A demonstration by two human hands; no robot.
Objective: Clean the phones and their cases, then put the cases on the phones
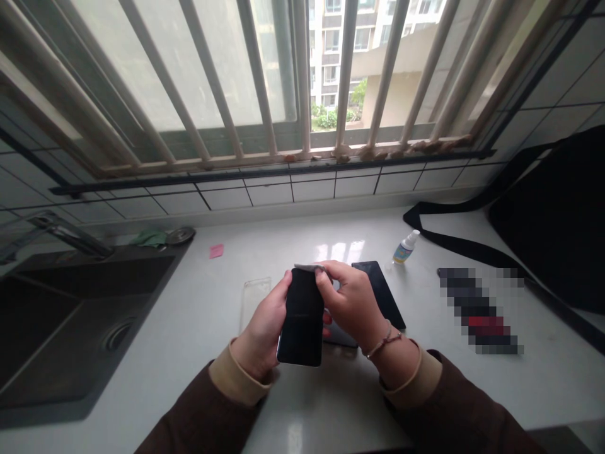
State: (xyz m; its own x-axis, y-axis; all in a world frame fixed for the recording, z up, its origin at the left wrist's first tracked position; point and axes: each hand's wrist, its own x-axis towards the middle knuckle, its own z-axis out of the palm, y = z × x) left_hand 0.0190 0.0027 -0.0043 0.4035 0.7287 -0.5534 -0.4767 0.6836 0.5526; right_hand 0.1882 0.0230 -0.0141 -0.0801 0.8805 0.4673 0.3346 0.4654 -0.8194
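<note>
A black smartphone (301,321) with a dark screen is held upright over the counter. My left hand (268,325) wraps its left side, thumb along the edge, with fingertips showing past the right edge. At the phone's top edge, my right hand (347,293) pinches a small grey cloth (307,267) against it. Behind the right hand lies a dark tablet-like slab (382,293), partly covered by the hand. Below the right wrist another dark flat item (341,335) shows in part. A clear phone case (255,291) lies behind my left hand.
A small spray bottle (405,247) stands at the back right. Beyond it lie a black bag (553,221) with its strap and a blurred-out dark object (479,312). A pink note (216,251) rests left; the sink (89,403) and faucet (70,234) are further left. A barred window faces me.
</note>
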